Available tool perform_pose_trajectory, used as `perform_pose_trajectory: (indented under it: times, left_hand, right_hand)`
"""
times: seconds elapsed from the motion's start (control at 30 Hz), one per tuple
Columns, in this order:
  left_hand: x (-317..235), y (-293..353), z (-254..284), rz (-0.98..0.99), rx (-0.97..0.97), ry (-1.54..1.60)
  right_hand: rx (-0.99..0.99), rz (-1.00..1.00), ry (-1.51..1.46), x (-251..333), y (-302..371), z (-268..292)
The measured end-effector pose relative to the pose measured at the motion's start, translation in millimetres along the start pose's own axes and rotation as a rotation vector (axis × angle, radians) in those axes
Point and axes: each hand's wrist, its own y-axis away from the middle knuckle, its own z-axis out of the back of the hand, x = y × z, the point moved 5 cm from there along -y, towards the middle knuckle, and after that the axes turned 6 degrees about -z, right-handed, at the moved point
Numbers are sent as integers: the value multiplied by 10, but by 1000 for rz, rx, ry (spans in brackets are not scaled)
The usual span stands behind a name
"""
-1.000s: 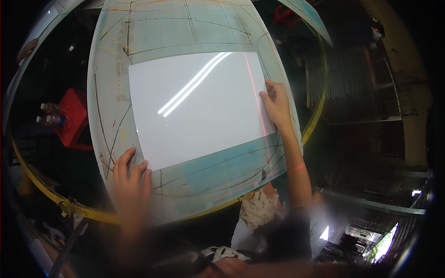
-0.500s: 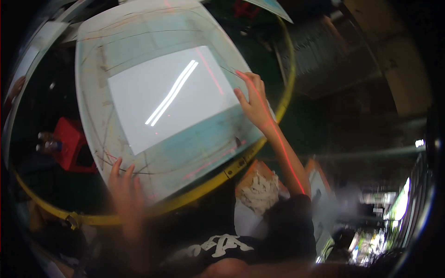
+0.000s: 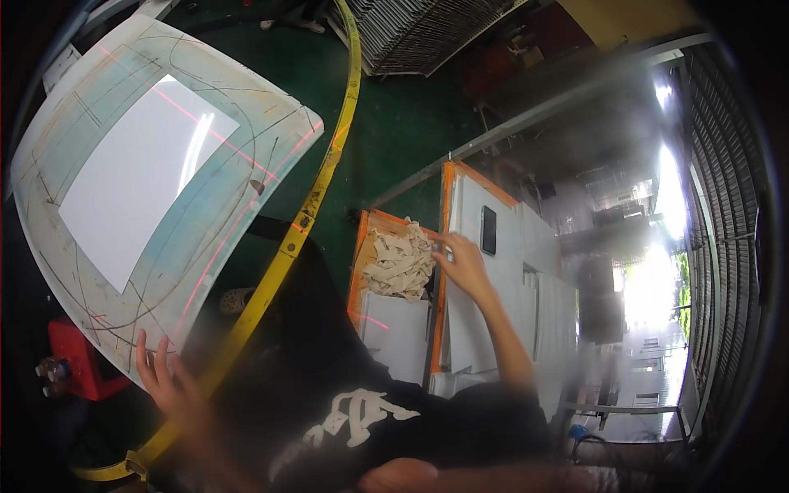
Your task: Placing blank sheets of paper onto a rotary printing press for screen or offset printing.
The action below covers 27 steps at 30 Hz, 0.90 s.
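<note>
To the left lies a large curved board [image 3: 168, 246], pale blue-green with dark drawn lines and red laser lines across it. A glossy white rectangular sheet [image 3: 131, 181] rests on its middle. My left hand [image 3: 168, 378] is at the board's near edge, its fingers stretched out and apart, holding nothing. My right hand [image 3: 464, 261] is beside an orange-edged bin [image 3: 359, 263] holding a heap of cream cloth-like strips [image 3: 399, 263]. Its thumb and forefinger are apart near the strips, with nothing visible between them.
A curved yellow metal rail [image 3: 283, 255] runs between the board and me. A black phone [image 3: 489, 230] lies on white panels [image 3: 468, 320] right of the bin. A red stool [image 3: 78, 353] with bottles on it stands at lower left. A ribbed metal rack [image 3: 419, 33] is at the far side.
My right hand has left the board's right edge and moved over beside the bin of strips. The view has swung right, so the board appears further left. My left hand stays at the board's near edge.
</note>
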Motion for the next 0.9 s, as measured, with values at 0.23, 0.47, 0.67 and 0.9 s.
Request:
perform_pose_trajectory:
  times: [0.23,0.47,0.67,0.9]
  left_hand:
    - [-317,32,-78,-51,85,-2]
    - [-560,54,-81,-97,65,-60]
    - [-629,97,-120,-82,106,-68]
    - [-699,149,-162,-79,98,-6]
  right_hand:
    - [-39,-180,-15,-452,416,-115]
    - [-24,-173,-81,-438,438,-85]
    - [-51,-205,-121,-429,470,-85]
    - [-109,-230,-136,-431,503,-103]
